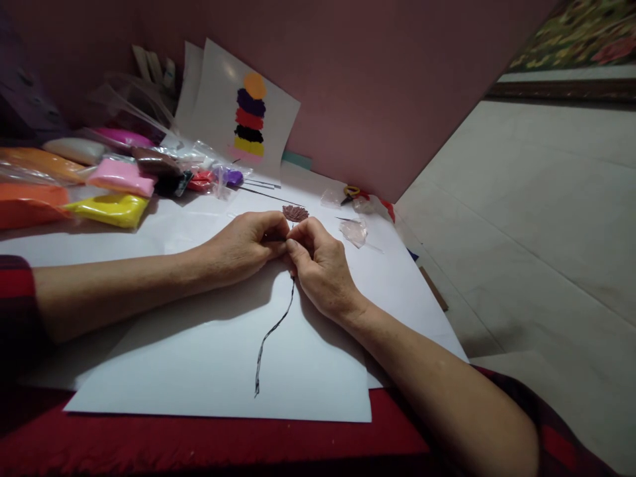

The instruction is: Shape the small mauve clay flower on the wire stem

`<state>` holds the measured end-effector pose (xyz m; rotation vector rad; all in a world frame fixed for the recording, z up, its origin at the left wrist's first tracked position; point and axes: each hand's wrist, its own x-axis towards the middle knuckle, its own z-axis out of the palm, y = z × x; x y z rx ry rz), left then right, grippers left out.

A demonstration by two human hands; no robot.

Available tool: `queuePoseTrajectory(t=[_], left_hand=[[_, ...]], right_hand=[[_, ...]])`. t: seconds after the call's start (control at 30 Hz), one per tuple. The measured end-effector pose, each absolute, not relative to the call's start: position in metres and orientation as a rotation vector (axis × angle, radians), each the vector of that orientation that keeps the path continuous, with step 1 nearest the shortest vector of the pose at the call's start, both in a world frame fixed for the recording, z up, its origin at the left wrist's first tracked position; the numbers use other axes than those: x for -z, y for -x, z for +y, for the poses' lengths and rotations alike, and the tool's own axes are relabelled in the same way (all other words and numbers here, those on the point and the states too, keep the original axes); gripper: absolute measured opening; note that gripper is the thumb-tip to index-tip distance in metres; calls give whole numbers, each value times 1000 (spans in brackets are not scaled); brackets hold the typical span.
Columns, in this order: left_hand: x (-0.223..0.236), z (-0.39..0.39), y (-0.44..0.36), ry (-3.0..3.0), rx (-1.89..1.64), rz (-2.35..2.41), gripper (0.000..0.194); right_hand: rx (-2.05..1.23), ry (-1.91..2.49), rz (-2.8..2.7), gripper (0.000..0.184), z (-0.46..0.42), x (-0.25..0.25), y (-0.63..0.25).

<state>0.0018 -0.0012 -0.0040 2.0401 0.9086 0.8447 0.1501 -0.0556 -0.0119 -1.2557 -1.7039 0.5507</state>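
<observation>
My left hand (246,244) and my right hand (320,265) meet over a white sheet of paper (209,358), fingers curled and pinched together. Between them runs a thin black stem (273,331) that trails toward me across the sheet. A small brown clay flower head (295,212) sits at the stem's far end, just beyond my fingertips. Both hands pinch the stem right below the flower; the exact contact is hidden by my fingers.
Bags of coloured clay (109,209) lie at the left: orange, yellow, pink, white, brown, purple. A sheet with stacked colour blobs (250,116) leans on the pink wall. Small scissors (352,192) and plastic scraps (354,232) lie at the right. Tiled floor (536,218) extends beyond.
</observation>
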Motion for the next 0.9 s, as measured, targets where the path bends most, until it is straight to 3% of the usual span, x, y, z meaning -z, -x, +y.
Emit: queuePoseTrajectory(t=[0.6,0.9], left_hand=[[-4,-6,-2,-2069,-870,934,22],[-8,-8,-2,-2114,-934,931,36]], right_hand=[[-610,1218,-1609,8,-55,13,-148],[-696,1179,-1606,22,-58,9,-146]])
